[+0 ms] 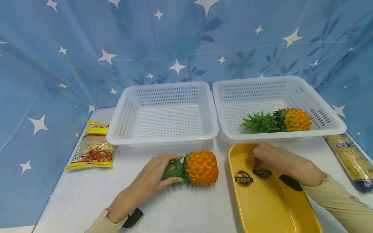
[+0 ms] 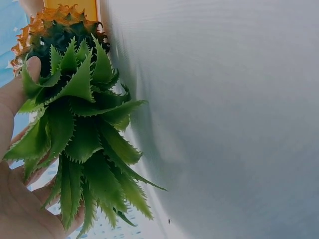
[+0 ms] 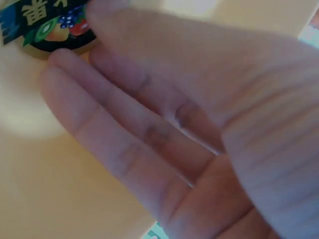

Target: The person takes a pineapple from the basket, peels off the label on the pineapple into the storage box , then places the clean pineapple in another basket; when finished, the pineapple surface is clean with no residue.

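In the head view my left hand (image 1: pixel 157 171) grips a toy-looking orange pineapple (image 1: pixel 201 168) by its green crown. The fruit lies sideways on the white table. The left wrist view shows the thumb along the crown's leaves (image 2: pixel 82 124). My right hand (image 1: pixel 271 158) reaches into a yellow tray (image 1: pixel 271 200), fingers bent down near its far end. Thumb and fingers pinch at the edge of a round dark fruit label (image 3: pixel 55 25); the index fingertip is hidden. A second fruit label (image 1: pixel 244 178) lies just left of it in the tray.
Two white plastic baskets stand at the back: the left basket (image 1: pixel 163 141) is bare inside, and the right basket (image 1: pixel 282 133) has another pineapple (image 1: pixel 295 119) in it. A food packet (image 1: pixel 96 147) lies far left, a noodle packet (image 1: pixel 351 155) far right. Behind hangs a blue curtain (image 1: pixel 131 38).
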{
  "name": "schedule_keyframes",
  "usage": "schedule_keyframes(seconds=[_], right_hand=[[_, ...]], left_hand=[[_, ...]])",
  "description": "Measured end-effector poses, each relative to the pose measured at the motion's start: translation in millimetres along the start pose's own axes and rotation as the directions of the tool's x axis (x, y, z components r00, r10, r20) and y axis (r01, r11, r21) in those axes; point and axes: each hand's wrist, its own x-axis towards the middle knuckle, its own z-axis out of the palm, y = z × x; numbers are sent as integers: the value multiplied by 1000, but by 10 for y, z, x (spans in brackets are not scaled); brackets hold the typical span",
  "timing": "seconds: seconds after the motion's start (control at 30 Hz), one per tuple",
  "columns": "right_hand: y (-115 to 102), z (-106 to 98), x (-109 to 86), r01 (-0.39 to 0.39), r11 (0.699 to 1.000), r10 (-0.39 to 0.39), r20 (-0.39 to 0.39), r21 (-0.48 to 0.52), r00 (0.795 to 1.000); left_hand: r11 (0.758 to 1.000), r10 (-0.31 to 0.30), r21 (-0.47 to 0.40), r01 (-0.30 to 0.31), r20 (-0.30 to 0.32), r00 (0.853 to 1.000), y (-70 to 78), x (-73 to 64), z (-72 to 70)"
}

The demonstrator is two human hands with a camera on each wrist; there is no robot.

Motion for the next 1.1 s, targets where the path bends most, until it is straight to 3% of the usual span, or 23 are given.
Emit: schedule_keyframes(seconds=[0.27,0.37,0.47,0.57,0.67,0.83,1.0,1.1], right_hand=[[22,-6,-7,-58,982,26,173,181,985],[-47,-31,18,-64,983,26,214,175,977],[-161,-94,34,-51,993,27,221,104,975],[-319,-216,55,5,1000,-4,165,-2,986],[-514,-371,104,94,993,-90,53,-77,995],[-828,-581,234,230,966,-241,-90,-116,966],[-987,-588,428,328,939,-337,-88,-104,937],[-1020,-517,551,344,937,-347,-28,-66,938]], left_hand=[[1000,-3,-4,3,5,1000,-3,-14,7],[1000,-5,-11,5,11,1000,0,-14,5],[1000,-2,-16,2,15,1000,2,-13,3],[1000,6,-16,-6,14,1000,3,-14,3],[1000,9,-15,-9,10,1000,2,-20,4],[1000,22,-16,-22,-1,1000,0,-27,9],[999,37,-22,-37,-8,999,-1,-26,9],[999,38,-27,-38,-3,999,3,-29,5]])
